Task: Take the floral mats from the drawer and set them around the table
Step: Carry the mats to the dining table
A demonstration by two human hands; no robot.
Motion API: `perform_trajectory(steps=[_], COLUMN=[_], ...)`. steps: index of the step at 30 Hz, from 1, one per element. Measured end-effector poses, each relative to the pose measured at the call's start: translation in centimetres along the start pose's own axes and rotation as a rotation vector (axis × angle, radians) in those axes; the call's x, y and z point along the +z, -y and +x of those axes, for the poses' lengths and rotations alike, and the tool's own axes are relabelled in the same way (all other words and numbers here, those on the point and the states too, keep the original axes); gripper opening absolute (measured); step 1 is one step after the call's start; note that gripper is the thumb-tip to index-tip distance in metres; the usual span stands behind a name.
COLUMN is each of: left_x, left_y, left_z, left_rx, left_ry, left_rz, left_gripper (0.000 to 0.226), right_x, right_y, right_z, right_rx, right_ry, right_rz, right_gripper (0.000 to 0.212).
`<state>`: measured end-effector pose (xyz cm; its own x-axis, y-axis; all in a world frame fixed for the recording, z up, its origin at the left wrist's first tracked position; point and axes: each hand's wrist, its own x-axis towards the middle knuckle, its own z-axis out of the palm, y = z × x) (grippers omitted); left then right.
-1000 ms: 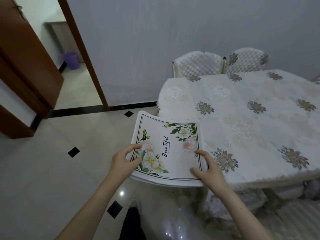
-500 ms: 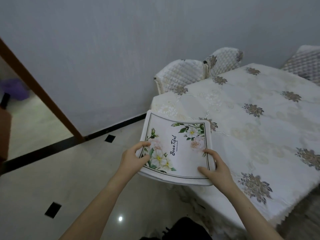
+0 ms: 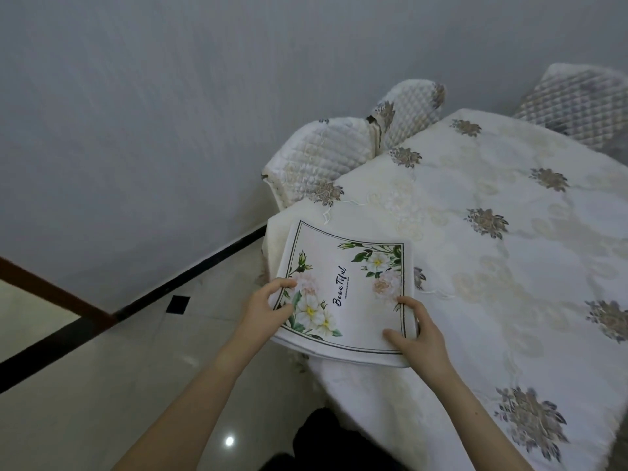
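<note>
While both arms reach up mid-frame, the left hand [image 3: 268,309] and right hand [image 3: 419,334] pinch the white floral mats [image 3: 346,290] by their side edges.

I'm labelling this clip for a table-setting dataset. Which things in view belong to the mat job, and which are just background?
Part of the job:
stack of white floral-print mats, held by left hand and right hand
table under a cream embroidered tablecloth

Just there:
cream quilted chairs
glossy white floor tiles
grey wall
</note>
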<state>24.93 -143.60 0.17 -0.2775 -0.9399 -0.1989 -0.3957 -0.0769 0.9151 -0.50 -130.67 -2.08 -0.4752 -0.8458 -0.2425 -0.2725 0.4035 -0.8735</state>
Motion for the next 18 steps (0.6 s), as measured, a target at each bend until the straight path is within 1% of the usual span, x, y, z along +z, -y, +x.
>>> perform_trajectory(steps=[2,5,11,15,18], left_x=[-0.5,-1.3,-2.4,-2.9,-3.6], left_y=[-0.7,-1.0,-0.4,0.6,1.5], left_z=[2.5,6.2,14.4,20.3,23.7], left_rx=[0.016,0.015,0.06,0.102,0.095], left_ry=[0.023,0.1,0.252,0.429,0.582], left_rz=[0.0,-0.008,0.096,0.175,0.216], left_gripper=[0.04,0.041,0.045,0.051,0.056], right_x=[0.8,2.1,5.9,9.4,12.3], right_y=[0.7,1.4,2.7,3.6,4.2], right_z=[1.5,3.7,6.1,6.5,6.3], right_rx=[0.009,0.035,0.106,0.19,0.27], right_ry=[-0.022,-0.063,-0.213,-0.362,-0.461], right_rz=[0.012,0.03,0.088,0.159,0.165], right_gripper=[0.053,0.054,0.056,0.057,0.056])
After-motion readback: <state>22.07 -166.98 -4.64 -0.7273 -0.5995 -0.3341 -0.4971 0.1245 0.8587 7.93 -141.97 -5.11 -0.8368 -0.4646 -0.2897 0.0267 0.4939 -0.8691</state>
